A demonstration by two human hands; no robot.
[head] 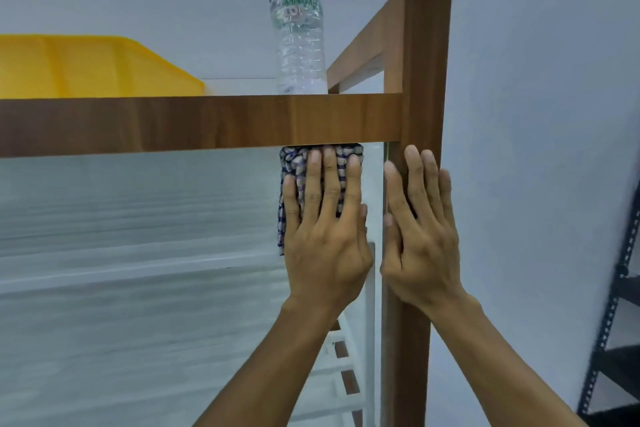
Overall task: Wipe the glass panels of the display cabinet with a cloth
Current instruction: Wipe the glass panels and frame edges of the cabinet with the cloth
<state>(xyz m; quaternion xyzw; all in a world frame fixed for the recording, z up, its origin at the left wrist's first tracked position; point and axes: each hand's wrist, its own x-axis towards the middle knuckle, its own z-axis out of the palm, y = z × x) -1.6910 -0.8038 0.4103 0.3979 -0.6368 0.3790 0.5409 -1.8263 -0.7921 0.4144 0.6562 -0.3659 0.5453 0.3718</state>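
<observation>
Nearest the camera, two bare forearms are raised to one display cabinet (214, 125), where the left hand (323, 229) is spread with fingers (330, 180) released and flat, pinning one checked cloth (298, 163) to the glass panel (138, 218) under the top rail, and the right hand (420, 232) is laid open on the corner post. If the frame were jolted by hard wiping, the one yellow bin (86, 66) might be shifted or the one plastic bottle (298, 28) toppled.
</observation>
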